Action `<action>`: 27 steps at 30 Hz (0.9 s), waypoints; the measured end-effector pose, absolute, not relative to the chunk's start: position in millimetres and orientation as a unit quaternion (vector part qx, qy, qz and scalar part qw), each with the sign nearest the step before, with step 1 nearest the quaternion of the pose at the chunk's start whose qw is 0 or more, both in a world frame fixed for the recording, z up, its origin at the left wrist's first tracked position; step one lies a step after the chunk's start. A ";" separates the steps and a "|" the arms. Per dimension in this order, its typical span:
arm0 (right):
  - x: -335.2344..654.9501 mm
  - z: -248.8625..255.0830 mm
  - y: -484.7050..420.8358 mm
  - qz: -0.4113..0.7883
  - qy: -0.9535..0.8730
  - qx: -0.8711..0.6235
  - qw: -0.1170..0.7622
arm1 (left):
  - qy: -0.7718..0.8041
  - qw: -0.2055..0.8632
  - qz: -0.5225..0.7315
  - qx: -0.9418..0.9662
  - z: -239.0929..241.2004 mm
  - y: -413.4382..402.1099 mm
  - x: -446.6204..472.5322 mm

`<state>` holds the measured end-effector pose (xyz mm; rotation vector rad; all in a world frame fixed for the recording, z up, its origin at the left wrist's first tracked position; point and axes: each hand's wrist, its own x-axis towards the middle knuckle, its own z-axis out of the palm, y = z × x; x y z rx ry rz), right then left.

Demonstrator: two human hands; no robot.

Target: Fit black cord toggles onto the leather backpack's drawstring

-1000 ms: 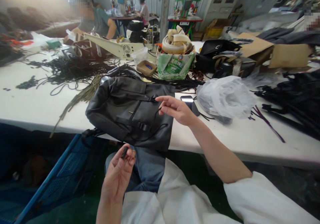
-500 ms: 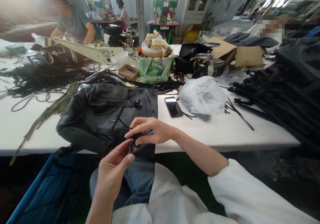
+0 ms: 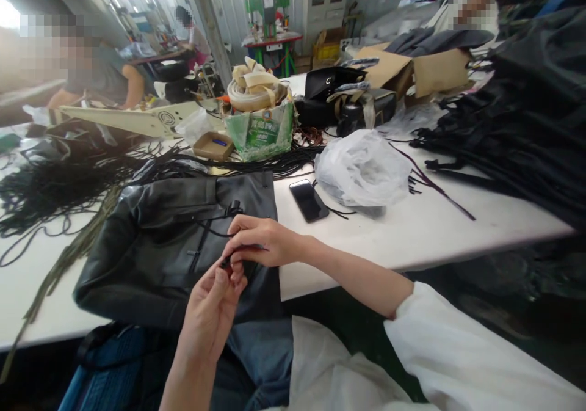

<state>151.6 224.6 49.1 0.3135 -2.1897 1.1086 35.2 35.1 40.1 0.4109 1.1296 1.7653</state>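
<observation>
My left hand (image 3: pixel 211 304) is closed in a pinch on a small black cylindrical piece (image 3: pixel 226 264), mostly covered by fingers. Meeting it from above, my right hand (image 3: pixel 265 241) has its fingertips pressed together at that piece. A thin black cord (image 3: pixel 211 231) runs from the bag into the right fingers; its end is hidden. Under both hands lies a dark grey backpack (image 3: pixel 151 246) on the white table (image 3: pixel 315 270), with a buckle (image 3: pixel 235 207) and a zip on its front. Its lower edge reaches over the table edge towards my lap.
A phone (image 3: pixel 308 200) and a white plastic bag (image 3: pixel 361 170) lie right of the backpack. Behind stand a green box (image 3: pixel 260 133) with rolled strapping and a small cardboard tray (image 3: pixel 213 146). Black cords (image 3: pixel 41 185) heap at left, dark material (image 3: pixel 531 105) at right. Other people sit beyond.
My right fingers have come down and closed at the small black piece in my left hand, now mostly covered. The view has turned and tilted, shifting the table's contents leftward.
</observation>
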 end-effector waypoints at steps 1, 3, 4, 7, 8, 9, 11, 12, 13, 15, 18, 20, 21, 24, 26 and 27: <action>150.9 46.5 225.9 0.413 -0.836 0.117 0.341 | 0.474 0.483 0.716 0.171 39.5 37.9 31.5; 149.8 41.9 227.5 0.397 -0.835 0.114 0.365 | 0.477 0.493 0.706 0.178 38.6 42.5 23.6; 149.4 40.0 228.1 0.391 -0.834 0.110 0.373 | 0.473 0.499 0.703 0.183 38.6 44.7 20.3; 148.4 34.8 230.2 0.379 -0.837 0.086 0.385 | 0.473 0.503 0.699 0.187 41.6 51.2 16.6; 148.1 33.1 231.1 0.376 -0.839 0.079 0.386 | 0.482 0.500 0.696 0.184 43.4 53.3 17.6; 147.9 31.5 232.1 0.373 -0.840 0.076 0.386 | 0.491 0.497 0.693 0.180 45.0 55.4 19.3; 147.6 28.5 233.9 0.374 -0.837 0.079 0.391 | 0.497 0.493 0.692 0.178 46.6 59.1 22.9; 147.4 27.3 234.6 0.376 -0.835 0.081 0.393 | 0.495 0.492 0.693 0.179 46.0 60.7 24.0; 147.2 26.3 235.1 0.380 -0.832 0.082 0.396 | 0.490 0.492 0.696 0.180 44.3 62.2 24.2; 146.5 25.0 235.5 0.389 -0.827 0.078 0.399 | 0.481 0.491 0.704 0.179 38.1 64.6 22.6; 145.8 24.0 235.5 0.398 -0.826 0.071 0.393 | 0.472 0.481 0.717 0.179 28.5 67.1 19.4; 145.7 23.3 235.4 0.397 -0.830 0.068 0.387 | 0.466 0.482 0.720 0.182 26.8 67.8 19.8; 145.6 22.9 235.2 0.394 -0.832 0.067 0.386 | 0.463 0.484 0.720 0.182 27.8 67.9 21.0; 144.2 21.0 233.5 0.384 -0.832 0.068 0.395 | 0.459 0.495 0.718 0.168 34.6 67.2 26.0; 142.5 19.7 231.7 0.386 -0.823 0.070 0.411 | 0.460 0.499 0.719 0.152 38.3 66.7 28.2; 141.6 19.2 230.8 0.390 -0.817 0.070 0.419 | 0.459 0.500 0.720 0.145 38.9 66.6 28.4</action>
